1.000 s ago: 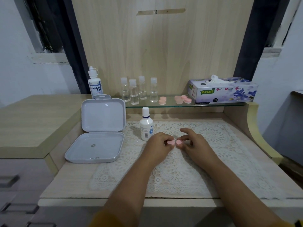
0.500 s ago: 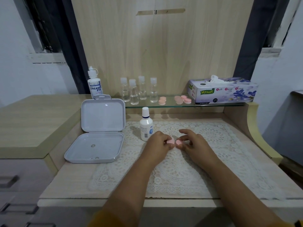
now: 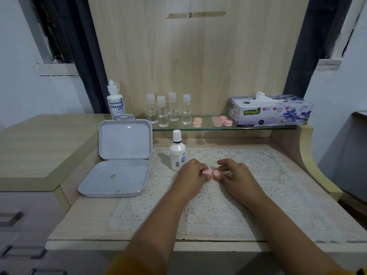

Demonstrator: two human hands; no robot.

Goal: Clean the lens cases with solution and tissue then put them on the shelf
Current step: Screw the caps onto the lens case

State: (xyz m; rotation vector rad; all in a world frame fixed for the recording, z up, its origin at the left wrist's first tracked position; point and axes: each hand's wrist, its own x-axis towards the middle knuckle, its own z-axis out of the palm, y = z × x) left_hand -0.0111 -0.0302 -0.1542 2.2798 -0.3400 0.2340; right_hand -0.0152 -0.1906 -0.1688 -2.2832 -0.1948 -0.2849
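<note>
Hands meet over the lace mat [image 3: 218, 211] at the table's middle: the left hand [image 3: 193, 175] pinches one pink lens case [image 3: 208, 172], the right hand [image 3: 235, 175] pinches another pink lens case [image 3: 216, 173] just beside it. A solution bottle [image 3: 177, 153] stands just left of the left hand. More pink cases [image 3: 222, 121] lie on the glass shelf [image 3: 208, 127] at the table's back edge.

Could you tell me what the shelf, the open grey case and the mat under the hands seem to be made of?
Shelf: clear glass, by its see-through slab and greenish edge. Open grey case: probably moulded plastic, smooth with soft glints. Mat: white openwork lace, fabric or possibly vinyl.
</note>
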